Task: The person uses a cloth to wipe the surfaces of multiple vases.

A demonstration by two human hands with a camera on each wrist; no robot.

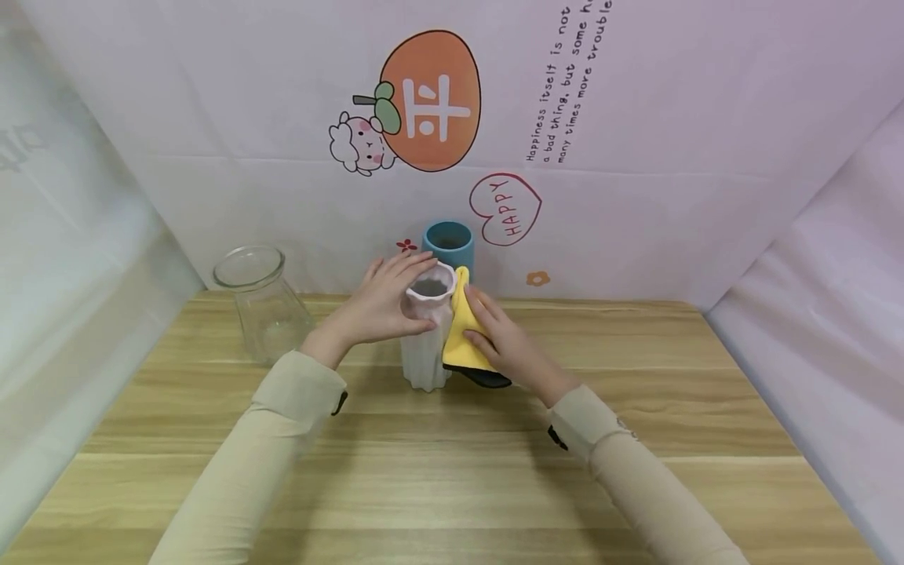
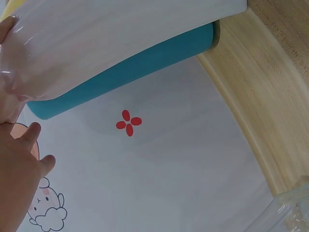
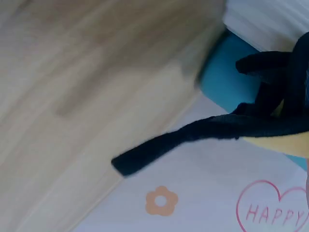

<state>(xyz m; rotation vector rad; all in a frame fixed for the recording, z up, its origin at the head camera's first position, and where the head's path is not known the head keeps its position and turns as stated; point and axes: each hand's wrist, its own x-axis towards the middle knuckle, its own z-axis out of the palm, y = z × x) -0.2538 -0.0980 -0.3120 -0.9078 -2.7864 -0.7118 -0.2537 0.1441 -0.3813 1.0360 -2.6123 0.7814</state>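
Note:
A white fluted vase [image 1: 427, 353] with a wavy rim stands upright on the wooden table. My left hand [image 1: 377, 302] grips it near the top, fingers at the rim and thumb across the front. On the vase's other side, my right hand [image 1: 504, 341] holds a folded yellow cloth [image 1: 462, 333] with black edging against the upper wall. In the right wrist view the cloth's dark edge [image 3: 169, 145] hangs down in a strip. Close behind the vase is a blue cylindrical vase [image 1: 450, 243], its lower part hidden in the head view.
A clear glass vase [image 1: 271, 314] with a wide rim stands at the back left of the table [image 1: 424, 486], beside my left forearm. A white printed cloth backdrop [image 1: 636, 227] rises along the table's back edge, and pale cloth walls flank both sides.

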